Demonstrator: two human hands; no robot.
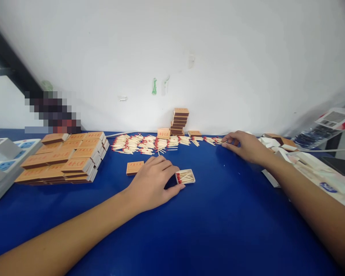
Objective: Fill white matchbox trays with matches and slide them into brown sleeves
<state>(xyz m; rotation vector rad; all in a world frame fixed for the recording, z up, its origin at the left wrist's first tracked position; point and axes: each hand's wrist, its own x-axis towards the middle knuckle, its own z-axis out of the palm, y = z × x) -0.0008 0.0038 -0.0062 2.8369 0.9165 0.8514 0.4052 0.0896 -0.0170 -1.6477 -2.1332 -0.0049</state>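
My left hand [155, 182] rests on the blue table and grips the left end of a small white matchbox tray [194, 180] between thumb and fingers. Red-tipped matches [186, 176] lie in that tray. Just behind the same hand sits an orange matchbox sleeve [134, 168]. Further right, my right hand [241, 145] reaches to the end of a row of loose matches [132, 143], its thumb and fingertips pinched close together at the matches [211, 141]. Whether any match is between those fingertips is too small to make out.
Stacked matchboxes [77, 153] fill the left, beside a power strip [15, 161]. A leaning tower of matchboxes [179, 120] stands against the white wall [232, 69], with a single matchbox [194, 133] nearby. White packaging [319, 172] and a clear plastic bag [313, 136] lie at right.
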